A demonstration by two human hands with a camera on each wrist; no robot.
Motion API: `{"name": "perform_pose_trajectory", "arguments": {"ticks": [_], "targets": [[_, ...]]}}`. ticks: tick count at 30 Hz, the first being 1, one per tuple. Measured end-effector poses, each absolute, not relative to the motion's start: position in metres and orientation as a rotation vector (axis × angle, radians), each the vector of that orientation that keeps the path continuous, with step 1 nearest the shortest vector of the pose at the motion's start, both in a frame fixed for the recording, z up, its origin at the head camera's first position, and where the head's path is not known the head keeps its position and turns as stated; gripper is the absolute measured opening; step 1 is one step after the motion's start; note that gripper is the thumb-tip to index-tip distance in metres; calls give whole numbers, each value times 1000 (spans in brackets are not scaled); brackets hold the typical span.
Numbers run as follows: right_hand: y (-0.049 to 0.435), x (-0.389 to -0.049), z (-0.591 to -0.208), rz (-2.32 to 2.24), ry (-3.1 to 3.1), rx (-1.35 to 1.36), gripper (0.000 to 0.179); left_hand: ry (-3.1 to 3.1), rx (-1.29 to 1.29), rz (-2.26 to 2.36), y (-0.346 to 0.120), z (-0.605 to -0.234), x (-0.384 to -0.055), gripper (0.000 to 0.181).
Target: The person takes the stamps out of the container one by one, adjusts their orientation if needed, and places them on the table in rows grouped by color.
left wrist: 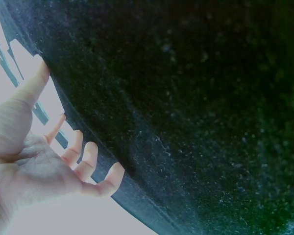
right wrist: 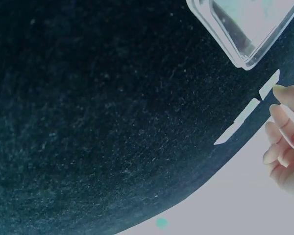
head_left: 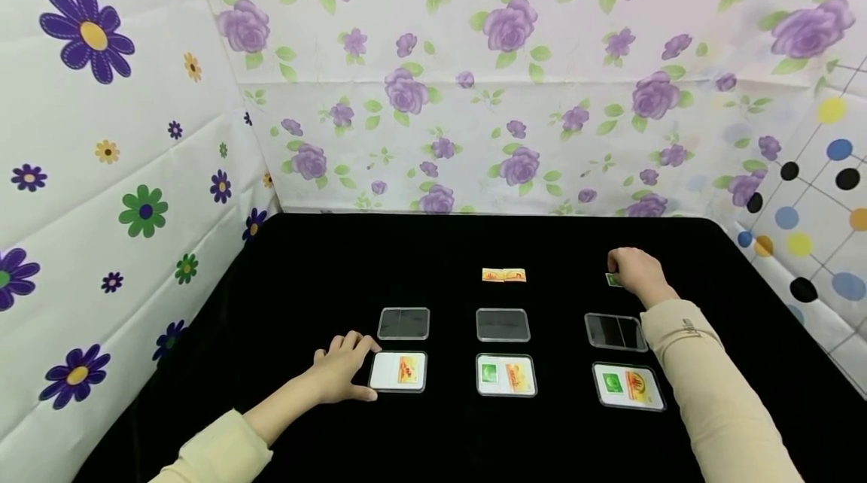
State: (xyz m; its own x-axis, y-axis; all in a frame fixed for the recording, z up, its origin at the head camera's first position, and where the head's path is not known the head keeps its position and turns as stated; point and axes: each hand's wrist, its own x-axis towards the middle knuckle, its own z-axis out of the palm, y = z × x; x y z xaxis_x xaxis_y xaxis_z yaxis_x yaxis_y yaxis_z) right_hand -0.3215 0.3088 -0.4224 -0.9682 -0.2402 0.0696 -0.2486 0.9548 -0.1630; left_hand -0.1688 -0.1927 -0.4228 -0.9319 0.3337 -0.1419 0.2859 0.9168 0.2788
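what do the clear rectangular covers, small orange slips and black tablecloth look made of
Clear rectangular covers: probably rigid, glossy plastic; see-through, bright edges. Small orange slips: likely printed paper, thin. Black tablecloth: apparently matt fabric, fuzzy in wrist views.

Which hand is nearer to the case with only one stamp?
Left. The left hand is at the left edge of the case; the right hand is far to its right and farther back, at a green stamp.
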Motion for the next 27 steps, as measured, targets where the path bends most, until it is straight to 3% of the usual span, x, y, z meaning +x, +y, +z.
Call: {"name": "perform_pose_trajectory", "arguments": {"ticks": [27], "targets": [[304,-312,-421,407,-2966,457,7,2884,459,373,-191,-422,-168,61]]}}
